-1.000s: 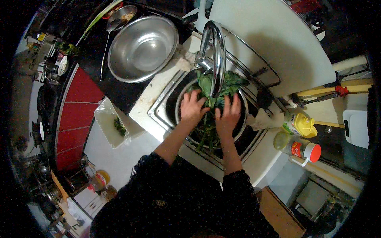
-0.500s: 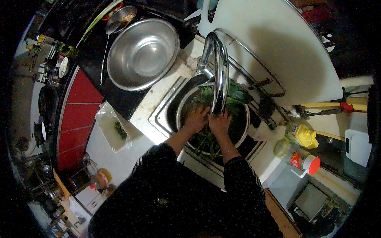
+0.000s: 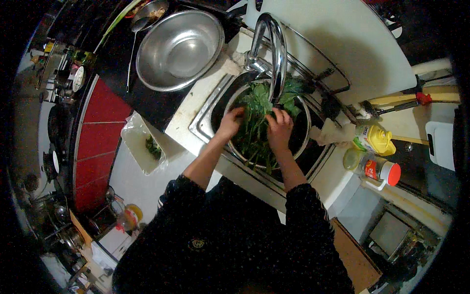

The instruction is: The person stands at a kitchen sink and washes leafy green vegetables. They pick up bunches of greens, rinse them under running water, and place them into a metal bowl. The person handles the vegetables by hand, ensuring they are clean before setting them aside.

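Note:
A bunch of dark leafy greens (image 3: 258,105) with long stems lies in a round metal basin (image 3: 308,131) set in the sink. My left hand (image 3: 231,123) is at the left side of the bunch, fingers curled in around its stems. On the other side, my right hand (image 3: 279,129) has its fingers bent over the greens. The leaves stand up between both hands, below the chrome faucet (image 3: 278,63), whose spout covers part of them. Stem ends hang toward the near rim of the basin.
A large steel bowl (image 3: 178,51) stands left of the faucet, with a ladle (image 3: 129,63) beside it. A plastic-lined bin (image 3: 139,147) holds green scraps. Right of the sink are a yellow-capped bottle (image 3: 377,139) and a red-lidded jar (image 3: 379,170). A white board (image 3: 362,49) leans behind.
Both hands have come up out of the basin and moved apart, the greens rising into view between them. The whole view has shifted slightly.

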